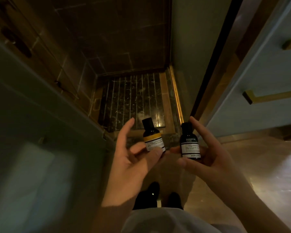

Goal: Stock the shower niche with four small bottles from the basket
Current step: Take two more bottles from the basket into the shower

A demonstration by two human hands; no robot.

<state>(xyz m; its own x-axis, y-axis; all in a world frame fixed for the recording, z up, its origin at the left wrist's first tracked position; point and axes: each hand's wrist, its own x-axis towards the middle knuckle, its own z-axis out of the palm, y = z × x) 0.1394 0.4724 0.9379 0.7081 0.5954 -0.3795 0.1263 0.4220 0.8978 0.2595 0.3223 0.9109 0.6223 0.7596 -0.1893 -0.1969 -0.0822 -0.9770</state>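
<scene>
So the left hand (133, 155) has a small dark bottle with a yellow band on its label (152, 137), pinched low between the thumb and a couple of curled fingers, while the index finger sticks up loose and isn't touching anything. The right hand (207, 153) is wrapped around a second dark bottle with a black and white label (190, 142), thumb across the bottom and fingers up behind the cap. Both bottles are upright with the labels turned toward the person, which I'd guess is so they can read which is which before putting them down. They're held just beside each other at about the same height, not touching.

Past the hands is the shower floor (133, 101), dark marble with pale stripes, behind a low stone curb. The person's dark shoes (154, 195) are on the tan floor just outside it, so they're standing at the entrance, not inside yet. Glass panel on the left, a pale door with a brass handle (265, 96) on the right.

I can't spot the niche or the basket anywhere from here. Two bottles in hand, so my read is they're carrying half the lot in.
</scene>
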